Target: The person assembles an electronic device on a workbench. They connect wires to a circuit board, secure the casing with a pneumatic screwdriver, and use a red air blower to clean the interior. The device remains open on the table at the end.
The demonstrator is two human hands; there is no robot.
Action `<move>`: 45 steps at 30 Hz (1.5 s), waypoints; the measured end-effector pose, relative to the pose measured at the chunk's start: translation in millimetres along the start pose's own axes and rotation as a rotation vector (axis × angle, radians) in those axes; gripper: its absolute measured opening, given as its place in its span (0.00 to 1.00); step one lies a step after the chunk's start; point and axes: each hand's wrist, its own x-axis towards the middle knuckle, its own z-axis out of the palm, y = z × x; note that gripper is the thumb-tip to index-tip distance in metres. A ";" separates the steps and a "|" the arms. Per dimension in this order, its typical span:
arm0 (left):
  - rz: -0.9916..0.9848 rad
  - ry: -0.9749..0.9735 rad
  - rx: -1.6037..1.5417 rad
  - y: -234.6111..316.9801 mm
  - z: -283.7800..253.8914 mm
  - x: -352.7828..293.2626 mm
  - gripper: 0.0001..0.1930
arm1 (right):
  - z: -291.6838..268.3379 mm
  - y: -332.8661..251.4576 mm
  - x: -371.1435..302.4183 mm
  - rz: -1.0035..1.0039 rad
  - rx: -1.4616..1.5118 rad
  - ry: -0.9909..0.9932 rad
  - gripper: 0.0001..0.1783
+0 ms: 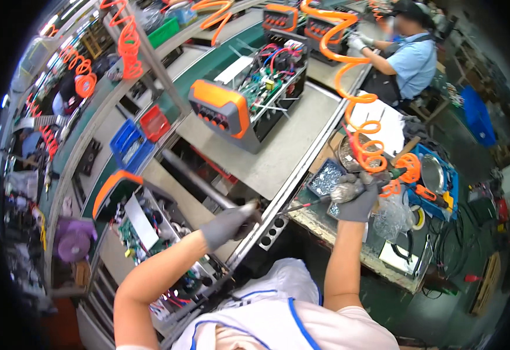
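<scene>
My right hand (pixel 357 204), in a grey glove, is closed around a powered screwdriver (pixel 343 191) with a silver body. Its thin bit (pixel 307 205) points left, toward the edge of the line. My left hand (pixel 230 226), also gloved in grey, is over the line's near rail and blurred by motion. A long grey bar (pixel 199 181), also smeared, runs up to its fingers; whether they grip it I cannot tell. By my left forearm lies an opened device (pixel 150 224) with an orange-edged front, circuit boards and wires. Another opened device (pixel 249 93) stands farther up the line.
Beside my right hand is a bench with a tray of small metal parts (pixel 326 177), a blue crate (pixel 450 198) and a clear plastic bag (pixel 392 216). Orange coiled hoses (pixel 364 127) hang overhead. Blue (pixel 131 147) and red (pixel 154 123) bins stand left. A co-worker (pixel 412 58) works farther along.
</scene>
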 end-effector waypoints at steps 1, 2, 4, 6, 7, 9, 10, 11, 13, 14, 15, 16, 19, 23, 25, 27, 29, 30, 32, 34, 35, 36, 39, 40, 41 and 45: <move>-0.049 -0.013 -0.047 2.1 22.6 16.3 0.28 | 7.9 -8.0 -0.6 0.000 -0.023 0.011 0.13; -0.036 -0.069 -0.104 -2.4 41.2 31.4 0.30 | 5.5 -18.2 4.7 0.030 -0.036 0.002 0.12; -0.041 -0.166 -0.195 -6.3 72.1 54.3 0.31 | -9.3 -38.0 17.8 0.059 -0.062 -0.008 0.12; 0.027 -0.249 -0.240 -4.4 104.9 72.9 0.27 | -31.1 -61.8 30.9 0.047 -0.110 0.009 0.12; -0.021 -0.210 -0.269 -3.4 122.5 84.4 0.23 | -34.7 -72.3 34.8 0.045 -0.116 0.041 0.13; 0.042 -0.167 -0.266 -11.8 144.1 103.5 0.20 | -39.3 -91.9 40.3 0.041 -0.126 0.106 0.13; 0.044 -0.138 -0.261 -9.2 154.9 110.7 0.20 | -46.0 -102.9 46.9 0.040 -0.153 0.120 0.15; 0.045 -0.110 -0.255 -6.4 165.6 115.9 0.20 | -53.9 -110.5 51.6 0.042 -0.165 0.106 0.15; 0.019 -0.064 -0.247 -7.4 182.0 127.8 0.20 | -66.7 -124.4 58.7 0.046 -0.186 0.078 0.16; -0.009 -0.046 -0.245 -13.9 186.6 136.0 0.20 | -65.4 -131.0 60.8 0.035 -0.200 0.079 0.17; -0.037 -0.028 -0.243 -20.3 190.3 144.0 0.20 | -73.3 -139.8 66.4 0.042 -0.243 0.096 0.17; -0.042 -0.033 -0.299 -23.1 192.8 151.7 0.19 | -85.2 -150.5 74.7 0.041 -0.284 0.114 0.18; -0.059 -0.003 -0.364 -36.5 186.5 182.6 0.17 | -96.2 -173.6 91.5 0.033 -0.469 0.184 0.19; 0.024 -0.036 -0.511 -28.3 173.1 253.3 0.17 | -109.9 -187.3 103.9 0.020 -0.738 0.263 0.23; 0.012 0.011 -0.419 -10.9 166.4 293.3 0.14 | -137.3 -187.7 111.5 0.080 -0.757 0.248 0.24; 0.252 0.236 0.148 8.3 163.5 336.5 0.11 | -133.1 -182.8 109.1 0.152 -0.786 0.259 0.23; 0.405 0.428 0.901 36.7 169.0 360.5 0.10 | -145.5 -184.6 115.6 0.224 -0.879 0.285 0.20; 0.480 0.525 1.278 49.5 170.8 370.2 0.10 | -158.6 -184.1 116.4 0.184 -0.874 0.239 0.17; 0.444 0.463 1.482 54.6 163.0 397.3 0.09 | -158.3 -181.0 118.4 0.183 -0.926 0.256 0.16; 0.429 0.394 1.653 62.0 161.7 414.9 0.08 | -167.4 -181.4 123.6 0.208 -0.975 0.271 0.16; 0.471 0.392 1.507 64.6 165.9 416.4 0.08 | -178.1 -182.6 128.2 0.213 -1.007 0.279 0.16; 0.508 0.389 1.360 66.9 169.8 416.2 0.08 | -189.4 -183.8 133.8 0.220 -1.039 0.285 0.17; 0.676 0.316 1.407 56.9 156.1 430.6 0.08 | -200.5 -175.7 139.3 0.230 -1.127 0.290 0.17; 0.755 0.269 1.498 61.3 156.7 431.1 0.08 | -202.0 -175.4 141.4 0.222 -1.159 0.295 0.18; 0.711 0.259 1.446 62.6 157.1 428.5 0.09 | -203.7 -174.3 142.6 0.222 -1.173 0.300 0.18; 0.474 0.289 1.434 63.3 146.4 430.2 0.10 | -213.2 -170.3 145.1 0.204 -1.182 0.280 0.19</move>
